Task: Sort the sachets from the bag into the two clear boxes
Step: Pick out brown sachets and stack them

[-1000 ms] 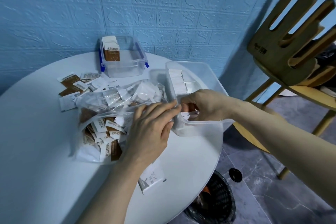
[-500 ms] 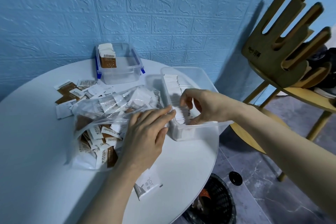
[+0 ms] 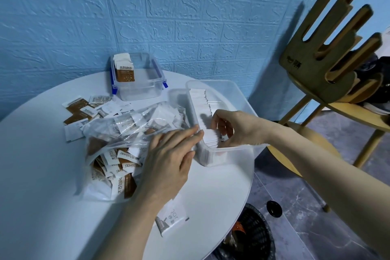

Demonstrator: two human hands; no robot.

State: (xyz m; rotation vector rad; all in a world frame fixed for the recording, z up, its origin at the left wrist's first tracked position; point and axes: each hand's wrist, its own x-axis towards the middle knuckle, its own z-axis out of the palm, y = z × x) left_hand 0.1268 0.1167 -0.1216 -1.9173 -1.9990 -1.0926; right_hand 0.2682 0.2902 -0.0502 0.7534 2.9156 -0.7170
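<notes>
- Head view: the round white desk [image 3: 42, 175] fills the left, its curved edge sweeping from 1 o'clock down to 6 o'clock; beyond that edge sits grey floor and a black basket [image 3: 251, 238].
- Centre of the desk, the clear bag [image 3: 118, 139] sprawls open, brown and white sachets [image 3: 118, 167] heaped inside it.
- The left hand [image 3: 168, 167] lies flat on the bag's right side, fingers [image 3: 190, 133] straight and released, tips touching the near wall of the long clear box [image 3: 228, 154].
- That box juts past the desk edge at 3 o'clock, a row of white sachets [image 3: 202, 112] standing along its left wall.
- The right hand [image 3: 234, 129] is down inside the box, fingers curled against the near end of that row; whether they are grasping a sachet I cannot tell.
- At 12 o'clock, near the wall, the small blue-clipped box [image 3: 139, 82] holds a few upright brown sachets at its left end, the rest bare.
- Loose sachets [image 3: 84, 112] scatter at 10 o'clock; one white packet [image 3: 171, 217] lies at 6 o'clock by the left forearm.
- Bare desk at 8 o'clock; wooden chair [image 3: 329, 55] right, well apart.
</notes>
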